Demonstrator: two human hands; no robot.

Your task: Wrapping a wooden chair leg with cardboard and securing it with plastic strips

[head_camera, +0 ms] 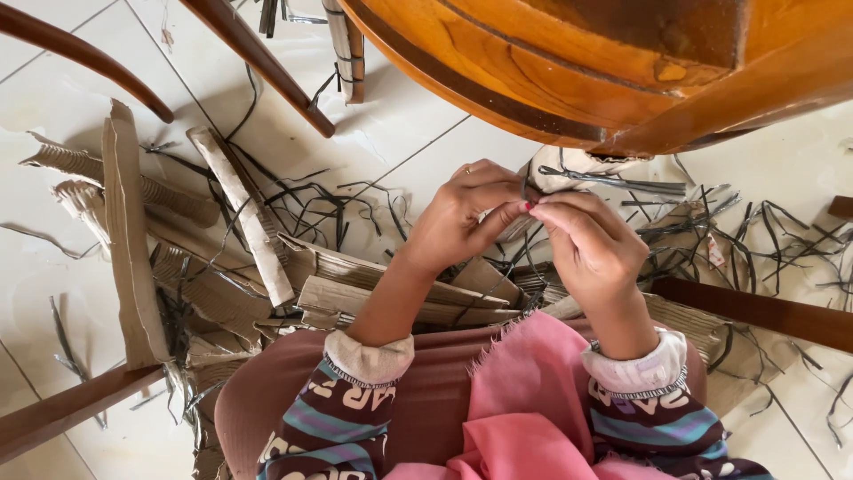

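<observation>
Both hands, left hand and right hand, are pinched together on a thin dark strip right under the wooden table edge, with torn cardboard pieces and more strips all over the tile floor.

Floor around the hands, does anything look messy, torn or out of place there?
Yes. Torn corrugated cardboard pieces lie scattered in ragged, overlapping strips across the white tiled floor, and thin dark strips are strewn among them. The left hand and right hand meet at the fingertips below the wooden furniture.
</observation>
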